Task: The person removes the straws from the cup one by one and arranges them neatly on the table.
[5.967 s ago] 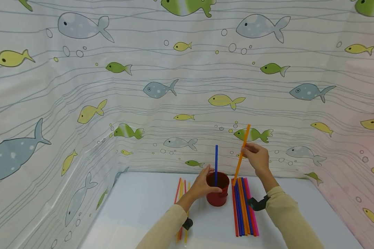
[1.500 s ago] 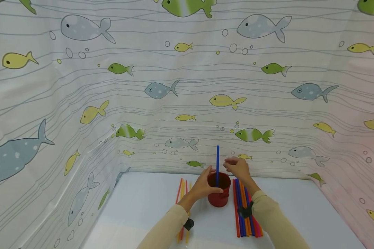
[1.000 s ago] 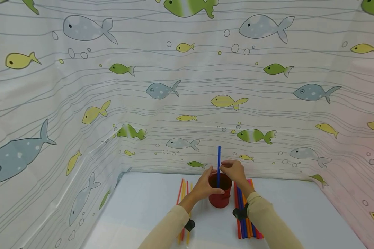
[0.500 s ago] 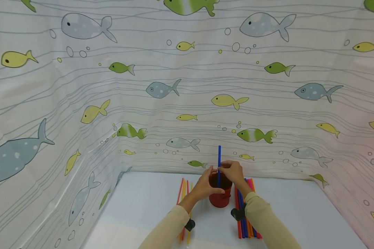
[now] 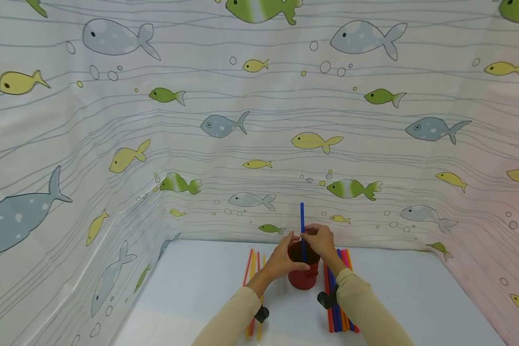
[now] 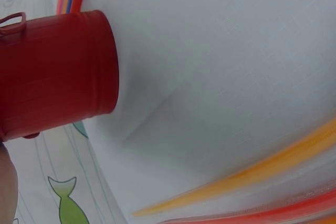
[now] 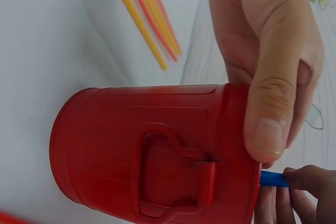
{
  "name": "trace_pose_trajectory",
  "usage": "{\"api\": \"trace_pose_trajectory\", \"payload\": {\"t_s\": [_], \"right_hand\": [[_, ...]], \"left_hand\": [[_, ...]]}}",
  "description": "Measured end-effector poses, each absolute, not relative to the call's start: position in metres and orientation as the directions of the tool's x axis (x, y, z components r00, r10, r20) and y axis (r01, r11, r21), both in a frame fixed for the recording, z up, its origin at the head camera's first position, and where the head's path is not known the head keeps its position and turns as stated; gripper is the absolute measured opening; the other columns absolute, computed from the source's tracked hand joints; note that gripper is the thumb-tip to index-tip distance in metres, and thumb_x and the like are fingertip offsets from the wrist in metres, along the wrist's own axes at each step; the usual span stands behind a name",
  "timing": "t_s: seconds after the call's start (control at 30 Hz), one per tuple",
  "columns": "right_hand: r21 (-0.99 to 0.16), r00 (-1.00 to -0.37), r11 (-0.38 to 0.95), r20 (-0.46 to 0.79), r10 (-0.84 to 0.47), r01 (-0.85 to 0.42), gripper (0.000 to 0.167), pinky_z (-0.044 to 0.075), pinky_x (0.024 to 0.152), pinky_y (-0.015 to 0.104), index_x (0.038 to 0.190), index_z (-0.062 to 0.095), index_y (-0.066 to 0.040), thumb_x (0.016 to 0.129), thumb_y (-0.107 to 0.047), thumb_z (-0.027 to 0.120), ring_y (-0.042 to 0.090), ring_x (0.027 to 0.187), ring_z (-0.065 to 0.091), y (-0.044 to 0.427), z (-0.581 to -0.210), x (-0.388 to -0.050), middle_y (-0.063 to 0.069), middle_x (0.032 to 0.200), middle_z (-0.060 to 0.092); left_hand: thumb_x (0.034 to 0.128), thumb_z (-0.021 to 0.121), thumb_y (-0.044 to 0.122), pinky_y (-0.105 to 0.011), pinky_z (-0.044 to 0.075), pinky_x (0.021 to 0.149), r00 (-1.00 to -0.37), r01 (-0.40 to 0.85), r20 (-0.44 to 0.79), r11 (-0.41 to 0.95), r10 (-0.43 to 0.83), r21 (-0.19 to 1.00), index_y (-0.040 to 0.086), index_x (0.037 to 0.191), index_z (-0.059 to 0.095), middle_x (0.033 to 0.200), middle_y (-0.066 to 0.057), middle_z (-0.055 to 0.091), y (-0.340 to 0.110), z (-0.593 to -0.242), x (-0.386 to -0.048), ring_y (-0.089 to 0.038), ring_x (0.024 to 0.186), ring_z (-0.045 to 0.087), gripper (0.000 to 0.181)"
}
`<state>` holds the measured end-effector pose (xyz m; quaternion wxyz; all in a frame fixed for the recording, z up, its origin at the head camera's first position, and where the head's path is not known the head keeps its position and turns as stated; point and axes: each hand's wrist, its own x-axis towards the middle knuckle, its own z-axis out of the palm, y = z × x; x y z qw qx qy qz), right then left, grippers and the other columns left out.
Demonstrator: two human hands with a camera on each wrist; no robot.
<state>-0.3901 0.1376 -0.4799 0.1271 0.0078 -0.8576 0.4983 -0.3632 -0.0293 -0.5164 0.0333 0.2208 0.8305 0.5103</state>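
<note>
A red metal bucket [image 5: 302, 280] with a small wire handle stands upright on the white table. My left hand [image 5: 281, 260] grips its rim, with the thumb on the near side, as the right wrist view also shows. One blue straw [image 5: 302, 216] rises nearly vertical out of the bucket. My right hand [image 5: 322, 240] pinches this straw just above the rim; in the right wrist view, only a short piece of blue shows between the rim and the fingertips. The lower end inside the bucket is hidden from the wrist views.
Right of the bucket lies a row of thick red, blue, orange and pink straws [image 5: 336, 319], partly under my right forearm. On its left are several thinner red and yellow straws [image 5: 248, 266], partly behind my left arm. A fish-patterned curtain [image 5: 259, 115] encloses the table.
The orange straw my right hand held earlier has left it; an orange one later lies at the row's right edge. My right hand has moved left and taken hold of the blue straw.
</note>
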Motion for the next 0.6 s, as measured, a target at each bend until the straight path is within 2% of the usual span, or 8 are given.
{"api": "trace_pose_trajectory", "payload": {"t_s": [0.33, 0.6], "right_hand": [[-0.891, -0.963, 0.421, 0.240, 0.126, -0.167, 0.030, 0.059, 0.075, 0.036, 0.113, 0.070, -0.003, 0.085, -0.015, 0.075, 0.024, 0.086, 0.070, 0.143, -0.456, -0.381, 0.011, 0.099, 0.071], [-0.902, -0.945, 0.366, 0.297, 0.138, -0.230, 0.031, 0.058, 0.077, 0.034, 0.115, 0.068, -0.001, 0.088, -0.015, 0.073, 0.025, 0.088, 0.070, 0.158, -0.427, -0.377, 0.014, 0.103, 0.071]], "left_hand": [[0.0756, 0.085, 0.032, -0.041, 0.041, 0.107, -0.901, 0.331, 0.179, 0.360, 0.396, 0.872, 0.013, 0.156, 0.019, 0.145, 0.003, 0.044, -0.029, -0.518, -0.363, -0.014, 0.126, 0.047, 0.106], [0.0750, 0.086, 0.033, -0.038, 0.041, 0.107, -0.900, 0.337, 0.183, 0.365, 0.396, 0.868, 0.013, 0.156, 0.019, 0.145, 0.004, 0.044, -0.029, -0.518, -0.364, -0.011, 0.126, 0.046, 0.107]]}}
